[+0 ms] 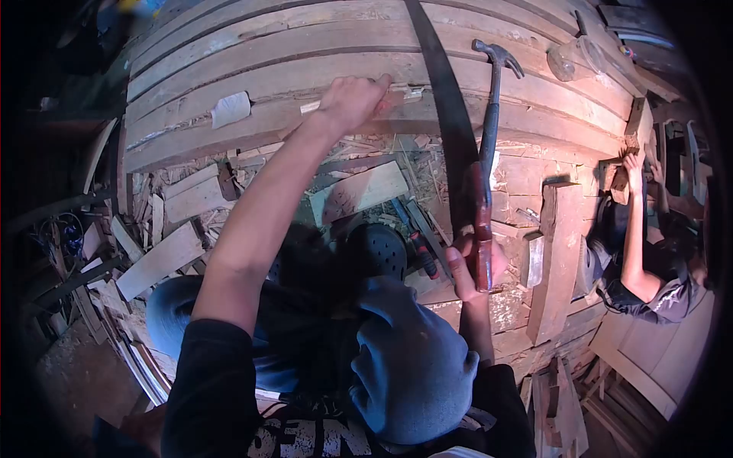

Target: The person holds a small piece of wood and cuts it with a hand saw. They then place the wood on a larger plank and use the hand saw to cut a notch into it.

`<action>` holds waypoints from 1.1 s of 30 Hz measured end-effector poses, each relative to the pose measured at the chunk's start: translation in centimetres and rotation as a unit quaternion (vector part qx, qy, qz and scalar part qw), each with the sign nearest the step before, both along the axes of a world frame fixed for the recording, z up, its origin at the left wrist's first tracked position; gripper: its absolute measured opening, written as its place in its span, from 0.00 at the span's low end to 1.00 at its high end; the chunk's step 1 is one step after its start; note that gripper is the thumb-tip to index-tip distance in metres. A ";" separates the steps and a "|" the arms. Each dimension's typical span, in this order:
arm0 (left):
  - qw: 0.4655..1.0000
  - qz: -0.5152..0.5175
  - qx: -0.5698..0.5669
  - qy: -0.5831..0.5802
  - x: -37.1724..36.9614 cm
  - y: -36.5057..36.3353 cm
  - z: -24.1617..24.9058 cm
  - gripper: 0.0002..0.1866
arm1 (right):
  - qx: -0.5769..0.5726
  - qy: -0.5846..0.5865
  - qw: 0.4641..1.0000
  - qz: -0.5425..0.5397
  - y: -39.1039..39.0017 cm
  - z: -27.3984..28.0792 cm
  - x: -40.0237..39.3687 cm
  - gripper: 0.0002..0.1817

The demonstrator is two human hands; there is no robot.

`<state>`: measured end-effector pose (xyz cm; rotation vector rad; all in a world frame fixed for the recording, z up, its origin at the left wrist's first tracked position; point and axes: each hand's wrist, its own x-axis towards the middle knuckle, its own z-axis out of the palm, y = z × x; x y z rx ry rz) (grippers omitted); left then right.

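My right hand (491, 263) is wrapped around the reddish-brown handle of a handsaw (449, 99). Its long dark blade points away across the slatted wooden bench (275, 76). Close along the blade's right side, a claw hammer (491, 114) lies with its head on the bench and its grip over the near edge, partly overlapping the saw handle. My left hand (353, 101) is closed and rests at the bench's front. Pale wood slivers (413, 95) show on both sides of it; whatever its fingers hold is hidden.
A white scrap (230, 109) and a clear plastic container (573, 59) sit on the bench. Below are offcuts (359, 191), a red-and-black-handled tool (422, 254) and an upright timber (555, 259). At right, another person's hand (633, 169) touches a wood block (638, 128).
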<state>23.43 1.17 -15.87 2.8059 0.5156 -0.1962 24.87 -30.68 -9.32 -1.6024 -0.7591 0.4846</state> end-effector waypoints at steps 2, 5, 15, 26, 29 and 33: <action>1.000 -0.008 -0.009 -0.017 -0.2 0.4 0.2 0.15 | -0.008 -0.011 1.000 -0.002 0.2 -0.6 -0.6 0.13; 0.999 -0.018 -0.032 -0.002 -0.2 0.5 0.8 0.15 | -0.005 0.008 1.000 -0.013 0.8 -0.9 -1.7 0.12; 0.999 -0.014 -0.031 0.003 -0.1 0.5 1.2 0.14 | -0.017 0.006 1.000 -0.006 2.4 -2.7 -1.5 0.11; 0.999 -0.012 -0.039 -0.026 -0.1 0.7 0.9 0.14 | 0.028 -0.048 0.997 0.058 2.6 -4.1 -1.6 0.10; 0.998 -0.004 -0.057 0.039 0.0 0.5 1.7 0.13 | -0.007 0.008 0.998 0.063 2.5 -3.9 -1.4 0.10; 0.998 0.006 -0.055 0.034 0.3 0.7 1.2 0.14 | -0.020 -0.049 0.997 0.063 3.0 -3.1 -1.3 0.11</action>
